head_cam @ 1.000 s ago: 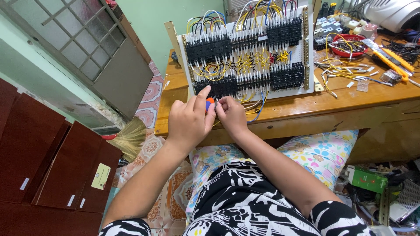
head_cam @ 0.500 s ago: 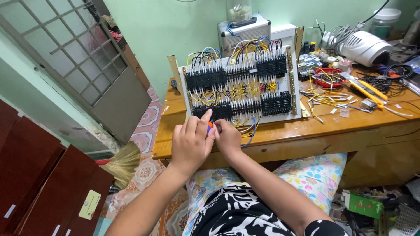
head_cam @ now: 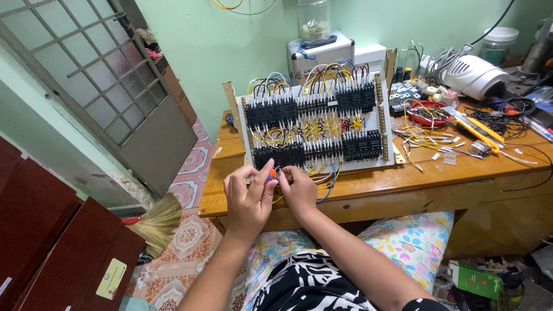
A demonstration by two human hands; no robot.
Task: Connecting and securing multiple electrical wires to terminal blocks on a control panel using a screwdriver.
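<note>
Both hands work close together at the front edge of the wooden desk point(head_cam: 368, 193), just below the white wiring board point(head_cam: 314, 124). Left hand point(head_cam: 247, 198) is pinched narrow on a small orange-tipped piece point(head_cam: 271, 175), thumb and forefinger closed on it; it could be a wire end or a small tool, too tiny to tell. Right hand point(head_cam: 298, 189) sits at 3 o'clock of the left, touching it, fingers curled onto the same small piece; what else it grips, can't tell.

Step in hand, by my read: prepping or fitting a wire end near the board's lower left row of black blocks point(head_cam: 279, 155). A blue wire point(head_cam: 329, 184) and yellow wires point(head_cam: 314, 168) hang off the board's bottom edge at approx 1 o'clock of the hands.

Next move likely calls for a steady pinch and fine aim, w/ the end lined up to a small opening among crowded wires.

Off at 2 o'clock: red bowl point(head_cam: 429, 112), yellow tool point(head_cam: 481, 128), loose wire bits. Broom point(head_cam: 158, 222) at 9 o'clock, on the floor.
</note>
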